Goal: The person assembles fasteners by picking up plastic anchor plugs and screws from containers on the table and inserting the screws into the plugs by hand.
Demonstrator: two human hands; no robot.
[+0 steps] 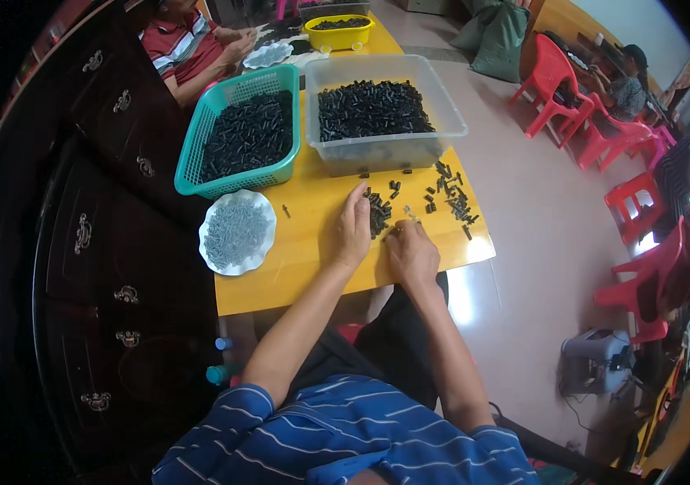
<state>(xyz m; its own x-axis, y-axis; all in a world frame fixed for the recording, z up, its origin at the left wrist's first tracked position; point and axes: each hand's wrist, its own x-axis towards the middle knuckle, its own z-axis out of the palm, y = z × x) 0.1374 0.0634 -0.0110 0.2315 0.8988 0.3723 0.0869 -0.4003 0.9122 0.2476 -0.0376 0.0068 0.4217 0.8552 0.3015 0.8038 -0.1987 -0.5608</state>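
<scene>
My left hand point(352, 225) rests on its edge on the yellow table, fingers stretched out, against a small pile of short black cylindrical parts point(378, 213). Just right of that pile my right hand point(414, 255) is closed, fingertips curled down at the tabletop; whatever they hold is hidden. A few small pale pieces point(410, 212) lie beyond the right fingertips. More black parts, some with thin stems point(456, 198), are scattered toward the table's right edge. On the left, a white scalloped plate point(207, 252) holds many small clear or silvery pieces, with one thin dark piece point(286, 211) lying beside it.
A green basket point(185, 172) and a translucent bin point(377, 151), both full of black parts, stand beyond my hands. Farther off are a yellow tub point(341, 38) and another person's hands point(240, 40). Dark drawers point(118, 242) flank the left; red chairs point(551, 85) stand right.
</scene>
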